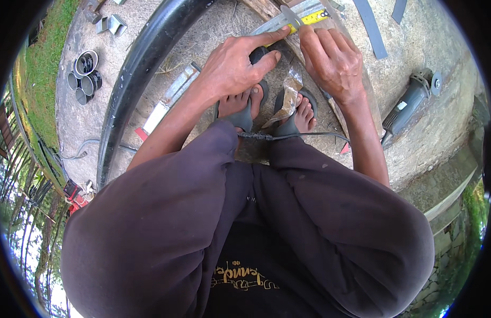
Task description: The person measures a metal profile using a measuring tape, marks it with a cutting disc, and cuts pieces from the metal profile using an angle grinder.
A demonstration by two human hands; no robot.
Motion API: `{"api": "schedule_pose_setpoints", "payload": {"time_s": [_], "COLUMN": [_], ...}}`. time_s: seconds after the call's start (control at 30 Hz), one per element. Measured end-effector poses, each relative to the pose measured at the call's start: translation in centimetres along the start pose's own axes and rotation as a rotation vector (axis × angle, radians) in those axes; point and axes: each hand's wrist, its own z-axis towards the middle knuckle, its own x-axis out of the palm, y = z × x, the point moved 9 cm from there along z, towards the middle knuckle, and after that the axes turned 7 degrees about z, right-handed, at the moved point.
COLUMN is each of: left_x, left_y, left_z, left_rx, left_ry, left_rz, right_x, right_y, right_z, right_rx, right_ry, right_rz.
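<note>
I am squatting, my feet in grey sandals (244, 117) on the concrete. My left hand (240, 63) grips a dark object, its forefinger stretched onto a yellow tape measure (311, 17). The tape lies along a metal bar (280, 21) at the top. My right hand (333, 61) presses its fingers down on the tape and bar just right of the left forefinger. A rusty metal piece (289, 100) lies between my feet.
A large black curved pipe (134, 79) arcs on the left. Short metal rings (85, 74) stand by the grass. An angle grinder (410, 103) lies at right, its cable (303, 135) crossing my ankles. Flat metal strips (370, 26) lie at top right. A metal channel (168, 100) lies near my left forearm.
</note>
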Motion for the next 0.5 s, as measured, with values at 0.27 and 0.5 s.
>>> {"api": "schedule_pose_setpoints", "payload": {"time_s": [0.27, 0.5], "left_x": [0.22, 0.13], "left_y": [0.21, 0.19], "left_z": [0.0, -0.04], "left_rx": [-0.007, -0.007], "left_ry": [0.004, 0.006], "left_rz": [0.021, -0.01], "right_x": [0.31, 0.16], "right_y": [-0.59, -0.61], "right_z": [-0.49, 0.03], "right_rx": [-0.04, 0.003], "right_ry": [-0.072, -0.065], "right_rz": [-0.03, 0.025]}}
